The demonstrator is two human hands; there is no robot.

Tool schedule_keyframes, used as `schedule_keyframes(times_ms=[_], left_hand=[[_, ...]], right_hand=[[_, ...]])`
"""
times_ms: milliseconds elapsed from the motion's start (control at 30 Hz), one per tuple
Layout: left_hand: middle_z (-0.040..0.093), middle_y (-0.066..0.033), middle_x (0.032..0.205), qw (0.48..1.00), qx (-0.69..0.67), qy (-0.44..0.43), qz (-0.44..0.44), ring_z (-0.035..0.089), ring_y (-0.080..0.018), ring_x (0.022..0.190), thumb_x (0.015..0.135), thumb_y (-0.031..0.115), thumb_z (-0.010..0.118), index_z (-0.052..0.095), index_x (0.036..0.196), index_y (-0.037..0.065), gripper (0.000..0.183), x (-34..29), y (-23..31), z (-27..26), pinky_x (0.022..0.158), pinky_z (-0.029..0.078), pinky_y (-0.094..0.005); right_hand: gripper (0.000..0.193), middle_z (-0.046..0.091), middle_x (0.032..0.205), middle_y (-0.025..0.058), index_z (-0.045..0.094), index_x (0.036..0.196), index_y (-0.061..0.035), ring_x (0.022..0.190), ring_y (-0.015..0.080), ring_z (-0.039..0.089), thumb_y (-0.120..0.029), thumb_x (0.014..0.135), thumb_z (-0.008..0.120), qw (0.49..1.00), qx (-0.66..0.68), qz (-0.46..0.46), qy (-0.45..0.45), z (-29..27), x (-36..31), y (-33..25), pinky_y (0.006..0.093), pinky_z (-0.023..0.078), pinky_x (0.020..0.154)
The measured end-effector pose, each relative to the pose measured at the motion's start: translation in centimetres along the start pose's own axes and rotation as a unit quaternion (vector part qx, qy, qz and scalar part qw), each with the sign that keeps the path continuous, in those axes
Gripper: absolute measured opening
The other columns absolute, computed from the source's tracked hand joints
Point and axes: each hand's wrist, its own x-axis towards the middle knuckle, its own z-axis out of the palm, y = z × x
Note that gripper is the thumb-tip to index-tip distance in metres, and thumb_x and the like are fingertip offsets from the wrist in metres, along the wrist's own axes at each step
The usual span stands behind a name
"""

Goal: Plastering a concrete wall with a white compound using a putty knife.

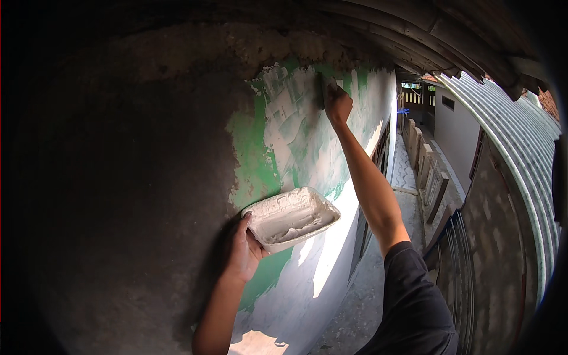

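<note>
A shallow rectangular tray [296,239] with white putty [288,223] inside is held by my left hand [244,253], thumb at the rim and fingers beneath. High on the wall, my outstretched right hand [339,106] is closed round a putty knife; its dark, wide blade [322,92] lies against the surface. Most of the knife's handle is hidden in my fist. White streaks of putty [284,112] cover much of the green painted wall [253,163] around the blade. Green shows through between the strokes.
Bare dark plaster [130,195] fills the left side. Low roof tiles [455,35] overhang the wall top. On the right runs a narrow concrete passage [361,307] with upright concrete posts [424,160], a corrugated metal roof [509,130] and a weathered panel [494,248].
</note>
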Motion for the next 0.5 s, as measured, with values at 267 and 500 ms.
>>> schedule_keyframes(times_ms=[267, 500], left_hand=[[0.048, -0.0123, 0.140, 0.999, -0.015, -0.025, 0.031, 0.051, -0.0244, 0.125, 0.100, 0.037, 0.041, 0.040, 0.138, 0.003, 0.051, 1.9, 1.4, 3.1, 0.100, 0.047, -0.0407], [0.044, -0.0125, 0.141, 0.997, -0.014, -0.068, 0.032, 0.049, -0.0253, 0.126, 0.098, 0.040, 0.046, 0.039, 0.138, 0.004, 0.054, 2.7, 2.2, 3.9, 0.103, 0.045, -0.0400]], right_hand=[[0.027, 0.061, 0.066, 0.0237, 0.066, 0.085, 0.0027, 0.059, 0.0379, 0.059, -0.023, 0.089, 0.062, 0.993, 0.099, -0.058, -0.015, -2.8, -2.8, 1.4, 0.0398, 0.046, 0.059], [0.023, 0.064, 0.081, 0.0263, 0.071, 0.105, -0.0042, 0.075, 0.0430, 0.064, -0.013, 0.087, 0.059, 0.997, 0.069, -0.009, -0.029, -0.3, -5.3, -0.5, 0.0463, 0.050, 0.071]])
